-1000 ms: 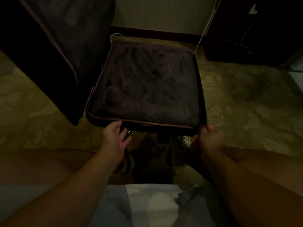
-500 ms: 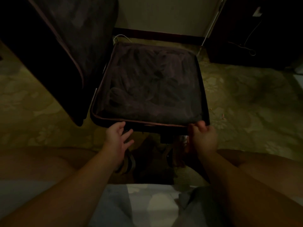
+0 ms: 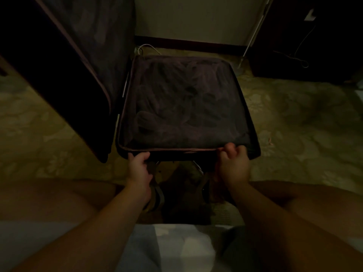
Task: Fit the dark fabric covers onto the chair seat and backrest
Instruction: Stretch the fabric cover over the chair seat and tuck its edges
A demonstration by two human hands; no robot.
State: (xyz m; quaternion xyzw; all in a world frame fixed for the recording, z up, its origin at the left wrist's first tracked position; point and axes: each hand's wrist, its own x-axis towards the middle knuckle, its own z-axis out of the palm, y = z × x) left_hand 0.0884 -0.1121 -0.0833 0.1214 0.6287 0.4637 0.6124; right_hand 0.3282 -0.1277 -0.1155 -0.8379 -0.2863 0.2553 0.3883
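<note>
dark fabric cover with pinkish piping (image 3: pixel 186 107) lies stretched over the square chair seat, directly ahead of both hands, its near edge running crosswise between them. the left hand (image 3: pixel 138 167) curls its fingers under the near left corner and grips the hem there. the right hand (image 3: pixel 232 163) pinches the piped edge near the right corner, fingers bunched on top. the cloth looks thin, soft and light, wrinkling over the seat, so it likely gives rather than slides; the piped hem at the corners seems the firmest place to hold it and tug it down. the seat is roughly square, its sides running away from the hands toward the pale wall (image 3: pixel 192 18). the dark covered backrest (image 3: pixel 78 61) stands up and to the left of the left hand, its long axis slanting away.
</note>
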